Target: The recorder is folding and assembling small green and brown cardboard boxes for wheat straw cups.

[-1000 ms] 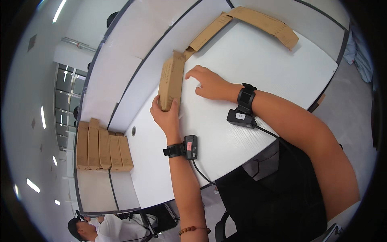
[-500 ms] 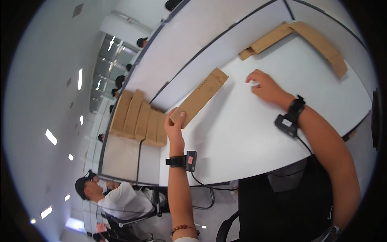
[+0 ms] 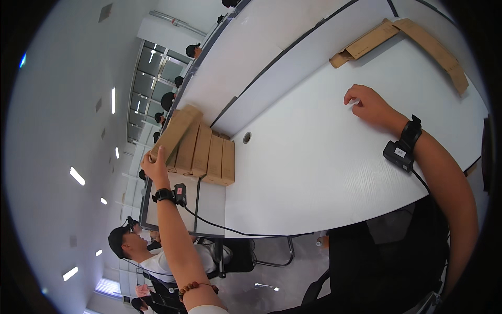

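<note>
At the left edge of the white surface (image 3: 298, 157), I hold a long brown cardboard box (image 3: 178, 131) by its near end, thumb and fingers of my left hand (image 3: 156, 166) closed around it. The box is tilted and overlaps, in my view, the row of similar brown boxes (image 3: 203, 152) standing side by side there; I cannot tell whether it touches them. Just beside the row, toward the far edge, is a round hole (image 3: 247, 137) in the surface. My right hand (image 3: 370, 107) hangs over the right half, well apart from the box, fingers loosely curled, a narrow gap between thumb and forefinger. Beyond it, at the far right corner, one cardboard piece (image 3: 372, 40) with a loose end flap runs along the far edge; another cardboard piece (image 3: 436, 49) angles away along the right edge.
</note>
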A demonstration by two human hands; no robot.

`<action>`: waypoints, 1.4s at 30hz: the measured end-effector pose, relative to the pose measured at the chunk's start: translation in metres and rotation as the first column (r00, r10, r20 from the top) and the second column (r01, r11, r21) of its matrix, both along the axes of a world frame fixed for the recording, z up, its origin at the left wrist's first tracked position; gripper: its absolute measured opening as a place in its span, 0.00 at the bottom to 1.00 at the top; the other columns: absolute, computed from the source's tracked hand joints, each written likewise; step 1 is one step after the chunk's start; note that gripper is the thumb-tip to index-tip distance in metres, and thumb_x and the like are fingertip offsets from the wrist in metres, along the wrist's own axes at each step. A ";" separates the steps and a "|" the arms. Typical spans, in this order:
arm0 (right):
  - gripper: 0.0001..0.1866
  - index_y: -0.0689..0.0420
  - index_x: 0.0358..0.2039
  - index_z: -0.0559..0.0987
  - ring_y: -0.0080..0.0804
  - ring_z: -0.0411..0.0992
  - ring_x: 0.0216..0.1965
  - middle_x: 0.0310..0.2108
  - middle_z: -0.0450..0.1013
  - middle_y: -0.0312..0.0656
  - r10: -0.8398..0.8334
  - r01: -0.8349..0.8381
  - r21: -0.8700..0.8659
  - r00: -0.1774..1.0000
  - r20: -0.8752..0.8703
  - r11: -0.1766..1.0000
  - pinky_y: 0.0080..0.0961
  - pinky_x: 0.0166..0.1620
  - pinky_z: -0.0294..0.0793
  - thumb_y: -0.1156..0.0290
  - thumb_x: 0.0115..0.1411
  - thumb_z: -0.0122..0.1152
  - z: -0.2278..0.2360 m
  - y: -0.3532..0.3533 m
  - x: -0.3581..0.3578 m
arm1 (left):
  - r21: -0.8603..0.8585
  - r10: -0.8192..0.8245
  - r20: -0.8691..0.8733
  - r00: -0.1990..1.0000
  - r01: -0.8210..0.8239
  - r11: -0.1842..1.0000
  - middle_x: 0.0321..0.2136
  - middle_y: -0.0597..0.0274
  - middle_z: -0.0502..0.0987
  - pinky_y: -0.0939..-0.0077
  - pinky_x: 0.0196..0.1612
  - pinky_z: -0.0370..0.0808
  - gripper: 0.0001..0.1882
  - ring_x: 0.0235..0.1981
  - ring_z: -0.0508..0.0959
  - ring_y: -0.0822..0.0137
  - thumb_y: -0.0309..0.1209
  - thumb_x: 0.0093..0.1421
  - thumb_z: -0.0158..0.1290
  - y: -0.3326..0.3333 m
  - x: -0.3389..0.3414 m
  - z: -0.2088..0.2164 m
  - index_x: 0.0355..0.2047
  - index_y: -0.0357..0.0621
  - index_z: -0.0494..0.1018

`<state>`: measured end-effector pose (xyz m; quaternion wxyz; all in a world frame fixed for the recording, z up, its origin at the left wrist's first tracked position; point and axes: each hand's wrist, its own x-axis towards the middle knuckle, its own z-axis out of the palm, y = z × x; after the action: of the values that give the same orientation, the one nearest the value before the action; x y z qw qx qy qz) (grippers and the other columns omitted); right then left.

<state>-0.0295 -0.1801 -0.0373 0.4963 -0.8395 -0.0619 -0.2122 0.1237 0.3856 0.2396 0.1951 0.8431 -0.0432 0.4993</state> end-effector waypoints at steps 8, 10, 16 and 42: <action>0.08 0.61 0.34 0.76 0.43 0.71 0.41 0.37 0.72 0.46 -0.007 0.006 0.002 0.999 0.053 1.000 0.34 0.46 0.72 0.79 0.53 0.53 0.000 0.007 -0.004 | -0.103 -0.244 0.150 0.958 0.260 0.960 0.43 0.55 0.75 0.66 0.47 0.73 0.26 0.43 0.74 0.60 0.44 0.58 0.65 -0.021 0.008 0.017 0.46 0.34 0.74; 0.07 0.61 0.34 0.76 0.43 0.70 0.42 0.36 0.72 0.46 -0.020 0.020 -0.018 0.999 0.042 1.000 0.35 0.46 0.72 0.79 0.53 0.53 0.001 0.005 -0.006 | -0.139 -0.216 0.231 0.949 0.252 0.958 0.44 0.53 0.72 0.66 0.48 0.72 0.26 0.43 0.73 0.60 0.45 0.63 0.61 -0.043 -0.004 0.018 0.48 0.34 0.72; 0.08 0.60 0.34 0.76 0.43 0.69 0.41 0.35 0.72 0.45 -0.028 0.029 -0.037 0.999 0.027 0.999 0.35 0.45 0.71 0.78 0.53 0.53 0.002 0.003 -0.005 | 0.254 0.064 0.577 0.814 -0.253 0.933 0.41 0.44 0.74 0.54 0.49 0.71 0.22 0.43 0.74 0.47 0.40 0.65 0.56 -0.024 0.007 0.023 0.47 0.30 0.71; 0.07 0.59 0.34 0.75 0.41 0.69 0.40 0.38 0.70 0.45 -0.022 0.022 -0.009 0.999 0.043 1.000 0.34 0.43 0.72 0.78 0.54 0.54 -0.004 0.002 -0.002 | -0.156 0.094 0.073 0.993 -0.082 0.984 0.50 0.43 0.75 0.57 0.51 0.75 0.25 0.48 0.77 0.48 0.41 0.63 0.57 0.012 0.012 0.023 0.54 0.41 0.67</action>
<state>-0.0319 -0.1776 -0.0411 0.4887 -0.8376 -0.0643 -0.2356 0.1357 0.3980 0.2623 0.2348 0.8061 0.0247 0.5426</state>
